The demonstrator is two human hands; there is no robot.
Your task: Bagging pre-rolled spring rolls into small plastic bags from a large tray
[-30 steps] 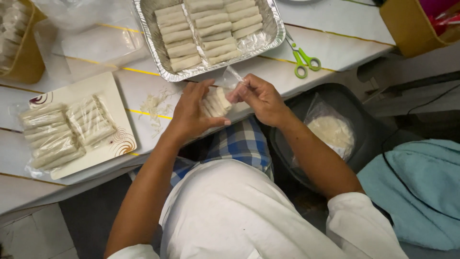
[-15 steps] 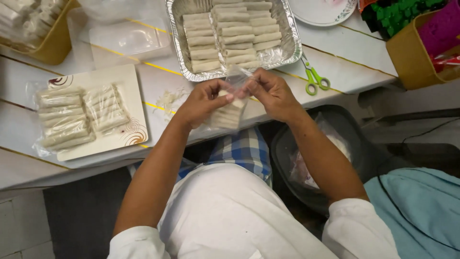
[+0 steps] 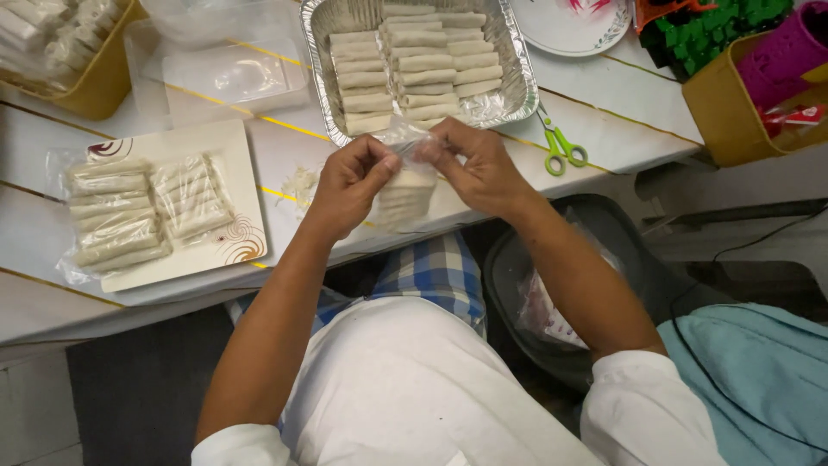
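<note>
My left hand (image 3: 349, 183) and right hand (image 3: 474, 166) pinch the top of a clear bag of rolls (image 3: 405, 192) just below the foil tray (image 3: 517, 82).

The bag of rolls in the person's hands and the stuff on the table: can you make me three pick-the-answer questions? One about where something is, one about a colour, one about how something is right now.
1. Where are the scissors?
A. On the table, right of the foil tray
B. Inside the foil tray
C. On the square plate

2. What colour are the scissors' handles?
A. Red
B. Green
C. Black

3. How is the small clear bag of rolls right now?
A. Lying flat on the table
B. Held up by both hands at its top
C. Sitting in the bin

Answers:
1. A: they lie on the white table just beside the foil tray.
2. B: both loops are bright green.
3. B: the left hand and right hand pinch the bag's top with their fingers, and the rolls hang below.
</note>
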